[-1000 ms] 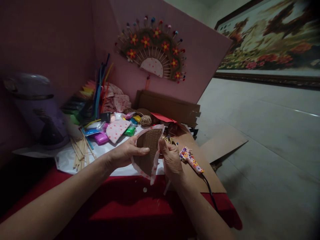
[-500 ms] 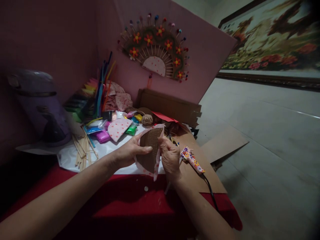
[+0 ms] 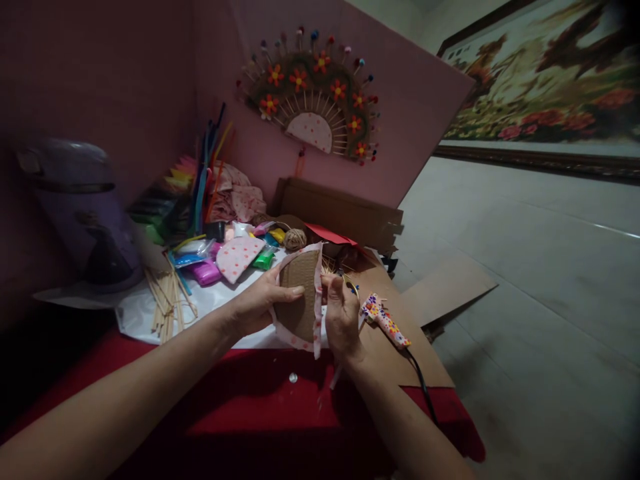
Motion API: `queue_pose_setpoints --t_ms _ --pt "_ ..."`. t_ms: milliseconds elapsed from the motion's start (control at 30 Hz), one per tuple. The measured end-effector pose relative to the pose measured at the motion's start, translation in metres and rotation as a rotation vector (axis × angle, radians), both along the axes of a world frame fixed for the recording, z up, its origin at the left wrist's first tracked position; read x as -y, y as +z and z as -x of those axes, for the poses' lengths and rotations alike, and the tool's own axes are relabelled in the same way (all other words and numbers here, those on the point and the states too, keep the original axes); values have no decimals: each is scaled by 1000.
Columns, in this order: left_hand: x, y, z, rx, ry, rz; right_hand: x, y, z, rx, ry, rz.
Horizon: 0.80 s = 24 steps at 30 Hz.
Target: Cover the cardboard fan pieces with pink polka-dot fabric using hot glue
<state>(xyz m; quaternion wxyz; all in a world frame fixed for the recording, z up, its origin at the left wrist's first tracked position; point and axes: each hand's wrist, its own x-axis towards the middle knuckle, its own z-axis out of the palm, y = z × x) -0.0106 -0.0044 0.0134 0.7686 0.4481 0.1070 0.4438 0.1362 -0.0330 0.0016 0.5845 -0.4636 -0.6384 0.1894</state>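
Note:
A half-round cardboard piece (image 3: 300, 300) edged with white, red-dotted fabric is held upright above the table between both hands. My left hand (image 3: 257, 303) grips its left side, thumb lying across the brown face. My right hand (image 3: 340, 313) pinches the fabric strip along its right straight edge, fingers closed. A colourfully patterned glue gun (image 3: 384, 319) lies on brown cardboard just right of my right hand, its black cord running toward me.
A red cloth (image 3: 260, 400) covers the table. On white paper (image 3: 135, 313) lie wooden sticks (image 3: 167, 303), clay packs, a dotted fabric fan piece (image 3: 237, 257) and a twine ball (image 3: 295, 239). Pipe cleaners (image 3: 205, 173) and a purple pot (image 3: 83, 213) stand at left. A decorated fan (image 3: 313, 100) hangs on the pink board.
The fabric strip on the right edge, loose and flared a second ago, now lies tight along the cardboard. My right hand has shifted slightly up the edge.

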Motion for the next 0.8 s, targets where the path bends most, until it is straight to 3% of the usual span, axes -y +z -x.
queue_pose_setpoints --t_ms 133,400,600,800 --pt "0 -1 1 -15 39 28 3 1 6 -149 58 130" --pt "1 -4 -2 -20 51 70 -5 -6 1 -113 62 116" --pt "3 -2 -2 -49 -90 49 -14 11 -3 -587 197 337" --pt "5 -4 0 -100 -103 19 -12 23 -3 -771 270 568"
